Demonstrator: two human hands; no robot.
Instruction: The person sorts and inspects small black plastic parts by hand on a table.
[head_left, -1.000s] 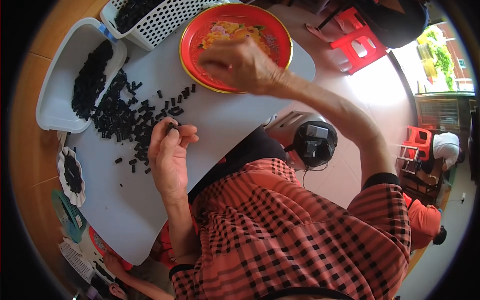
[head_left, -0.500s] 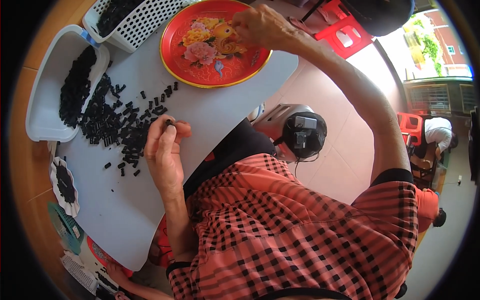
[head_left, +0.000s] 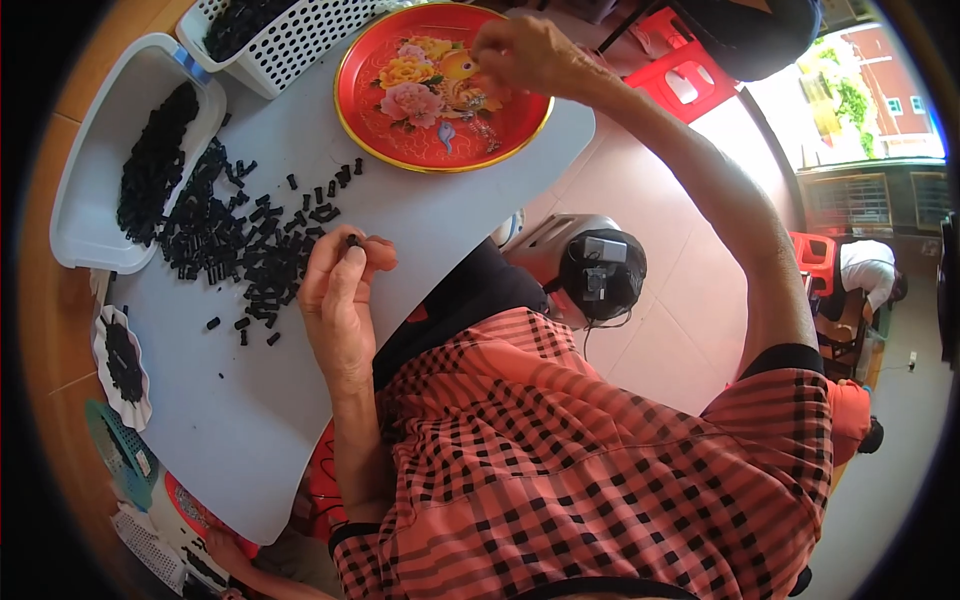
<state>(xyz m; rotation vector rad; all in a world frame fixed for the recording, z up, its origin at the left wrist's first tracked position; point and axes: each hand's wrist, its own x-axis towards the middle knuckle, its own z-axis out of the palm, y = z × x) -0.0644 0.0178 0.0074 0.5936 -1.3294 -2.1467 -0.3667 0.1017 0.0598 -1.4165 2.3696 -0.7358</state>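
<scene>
Possibly a drop: left hand point(head_left: 338, 305) has only a fingertip pinch on a black piece point(head_left: 353, 242). Right hand point(head_left: 528, 55): can't tell.

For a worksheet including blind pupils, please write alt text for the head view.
A person's left hand pinches a small black piece near a loose pile of similar pieces on a pale table; the right hand is at a red flowered tray. A white tub holds more black pieces.
</scene>
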